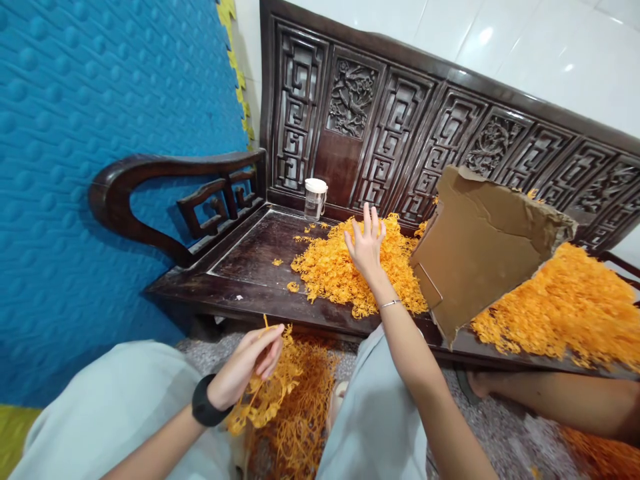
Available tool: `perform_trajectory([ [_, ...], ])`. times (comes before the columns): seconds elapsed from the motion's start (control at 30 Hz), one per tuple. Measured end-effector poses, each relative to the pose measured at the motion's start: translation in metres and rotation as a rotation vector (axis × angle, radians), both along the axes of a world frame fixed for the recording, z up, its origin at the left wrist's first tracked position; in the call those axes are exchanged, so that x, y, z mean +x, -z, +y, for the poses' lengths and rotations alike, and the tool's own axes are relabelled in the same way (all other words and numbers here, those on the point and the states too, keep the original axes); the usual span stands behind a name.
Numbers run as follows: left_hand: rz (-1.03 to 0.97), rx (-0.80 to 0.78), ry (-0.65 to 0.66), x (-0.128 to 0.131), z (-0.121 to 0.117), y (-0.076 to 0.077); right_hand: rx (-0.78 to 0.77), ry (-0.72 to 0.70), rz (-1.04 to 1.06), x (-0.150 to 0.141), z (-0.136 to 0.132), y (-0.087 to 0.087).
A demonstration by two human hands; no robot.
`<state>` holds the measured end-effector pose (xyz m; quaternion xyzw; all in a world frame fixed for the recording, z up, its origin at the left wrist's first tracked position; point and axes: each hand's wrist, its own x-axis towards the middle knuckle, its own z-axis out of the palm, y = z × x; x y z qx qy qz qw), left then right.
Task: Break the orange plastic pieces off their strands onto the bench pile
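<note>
My left hand (253, 355) is closed, thumb against fingers, on a thin orange plastic strand. Below it hangs a bunch of orange flower-like pieces (273, 397), partly hidden by the hand. Over a loose pile of small orange pieces (325, 270) on the dark wooden bench (250, 257), my right hand (367, 247) has its fingers spread and nothing visible in it. Whether its fingertips touch the pile I cannot tell. More orange strands (305, 413) lie on the floor between my legs.
A cardboard piece (480, 247) stands between my pile and another orange heap (575, 313) at the right. Behind the near pile stands a clear jar with a white lid (315, 200). The carved backrest (400, 127) and armrest (145, 193) border the seat. Another person's leg (555, 393) shows at right.
</note>
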<state>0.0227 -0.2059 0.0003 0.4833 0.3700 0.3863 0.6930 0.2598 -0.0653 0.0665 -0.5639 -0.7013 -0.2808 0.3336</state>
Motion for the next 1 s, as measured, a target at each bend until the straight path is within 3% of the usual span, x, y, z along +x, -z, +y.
perform_trajectory([
  [0.37,0.005,0.007,0.009,-0.0001,0.0005,-0.0008,0.009,0.094,-0.037,-0.0026,-0.0053,-0.0051],
  [1.0,0.011,0.011,0.019,0.0031,-0.0006,-0.0019,0.048,0.092,0.007,0.0052,-0.0078,-0.0076],
])
